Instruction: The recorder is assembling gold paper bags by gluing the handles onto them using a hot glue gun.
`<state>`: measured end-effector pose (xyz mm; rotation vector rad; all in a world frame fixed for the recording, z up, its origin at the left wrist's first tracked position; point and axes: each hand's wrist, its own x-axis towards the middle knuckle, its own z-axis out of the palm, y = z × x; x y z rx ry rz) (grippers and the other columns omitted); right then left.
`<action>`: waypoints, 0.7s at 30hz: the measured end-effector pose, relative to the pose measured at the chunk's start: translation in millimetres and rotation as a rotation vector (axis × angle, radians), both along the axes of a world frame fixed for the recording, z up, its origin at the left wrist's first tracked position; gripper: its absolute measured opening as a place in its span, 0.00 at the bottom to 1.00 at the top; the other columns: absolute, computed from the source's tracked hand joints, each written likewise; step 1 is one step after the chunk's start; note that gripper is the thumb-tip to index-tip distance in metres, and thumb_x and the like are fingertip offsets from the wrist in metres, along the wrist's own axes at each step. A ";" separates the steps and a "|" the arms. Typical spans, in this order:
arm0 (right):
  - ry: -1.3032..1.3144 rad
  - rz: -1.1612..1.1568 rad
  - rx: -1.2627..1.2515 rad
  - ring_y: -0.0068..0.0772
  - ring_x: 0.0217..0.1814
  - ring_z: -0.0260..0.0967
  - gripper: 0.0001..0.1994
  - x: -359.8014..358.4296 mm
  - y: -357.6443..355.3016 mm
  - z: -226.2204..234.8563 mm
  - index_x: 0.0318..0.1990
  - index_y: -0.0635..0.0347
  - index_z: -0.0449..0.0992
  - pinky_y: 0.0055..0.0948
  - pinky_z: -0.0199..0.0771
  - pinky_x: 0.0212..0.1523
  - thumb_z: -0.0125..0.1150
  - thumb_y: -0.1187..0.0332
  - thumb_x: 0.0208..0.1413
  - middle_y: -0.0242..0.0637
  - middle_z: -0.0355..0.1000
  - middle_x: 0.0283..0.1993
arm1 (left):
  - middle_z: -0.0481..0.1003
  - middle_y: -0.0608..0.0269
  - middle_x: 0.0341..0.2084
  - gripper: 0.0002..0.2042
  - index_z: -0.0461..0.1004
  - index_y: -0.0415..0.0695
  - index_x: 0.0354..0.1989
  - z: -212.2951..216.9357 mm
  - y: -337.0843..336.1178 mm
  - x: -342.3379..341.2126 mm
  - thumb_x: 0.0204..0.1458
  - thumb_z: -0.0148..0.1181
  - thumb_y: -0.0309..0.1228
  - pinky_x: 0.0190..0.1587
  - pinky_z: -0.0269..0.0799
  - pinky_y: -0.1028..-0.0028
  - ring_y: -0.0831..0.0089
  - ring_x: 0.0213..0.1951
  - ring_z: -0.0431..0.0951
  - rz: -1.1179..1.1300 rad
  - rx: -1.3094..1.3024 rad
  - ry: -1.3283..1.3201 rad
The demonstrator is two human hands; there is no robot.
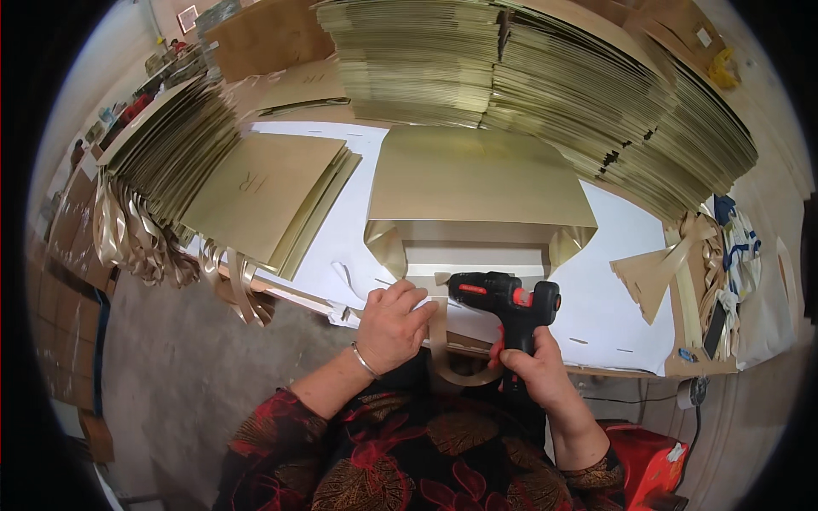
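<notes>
Right hand (pixel 538 364) is wrapped tight around the grip of a black and orange glue gun (pixel 509 300), nozzle pointing left toward the other hand. Left hand (pixel 394 322) has its fingers curled down, pressing the end of a gold ribbon handle (pixel 440 341) against the near edge of a flat gold paper bag (pixel 477 183) that lies in the middle of the white table cover (pixel 609 264). The ribbon loops down off the table edge between the two wrists. The bag's bottom flaps are folded open toward the person, so you can see the pale inside; nothing visible in it.

As for containers, it's basically all flattened bags, none holding anything I can make out. There's a huge fanned stack of gold bags (pixel 545 77) across the back and right of the table, and another stack (pixel 175 149) on the left with a few laid flat (pixel 264 196) beside it. A bundle of loose gold ribbons (pixel 141 243) hangs off the left edge of the table.

On the right edge there's a gold cut piece (pixel 652 272) and some more ribbon strips, plus a white and blue cloth (pixel 740 247). A red box thing (pixel 649 464) sits on the floor by the person's right elbow, can't tell what's in it. Brown cartons (pixel 72 255) are stacked far left.
</notes>
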<state>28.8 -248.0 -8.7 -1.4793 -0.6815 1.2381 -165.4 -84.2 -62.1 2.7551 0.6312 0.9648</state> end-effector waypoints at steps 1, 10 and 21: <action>-0.029 0.037 -0.004 0.27 0.37 0.75 0.18 0.3 1.5 -2.2 0.50 0.64 0.65 0.20 0.71 0.30 0.57 0.75 0.50 0.36 0.74 0.37 | 0.74 0.67 0.41 0.14 0.79 0.49 0.37 -1.6 0.1 -0.3 0.37 0.62 0.26 0.44 0.63 0.65 0.65 0.46 0.72 0.003 -0.003 -0.002; 0.097 -0.119 0.091 0.33 0.34 0.75 0.18 -9.2 -2.3 23.5 0.49 0.63 0.63 0.30 0.79 0.24 0.54 0.78 0.49 0.41 0.73 0.36 | 0.72 0.68 0.35 0.13 0.78 0.48 0.34 -3.9 2.2 -3.3 0.35 0.61 0.25 0.43 0.63 0.65 0.66 0.46 0.73 -0.002 -0.063 -0.061; 0.063 -0.003 -0.051 0.34 0.35 0.75 0.21 -8.5 0.5 17.9 0.51 0.63 0.61 0.32 0.80 0.25 0.53 0.79 0.46 0.44 0.72 0.40 | 0.74 0.68 0.35 0.11 0.78 0.49 0.32 -8.3 5.3 -5.5 0.36 0.62 0.26 0.42 0.64 0.65 0.66 0.47 0.73 0.015 -0.038 -0.096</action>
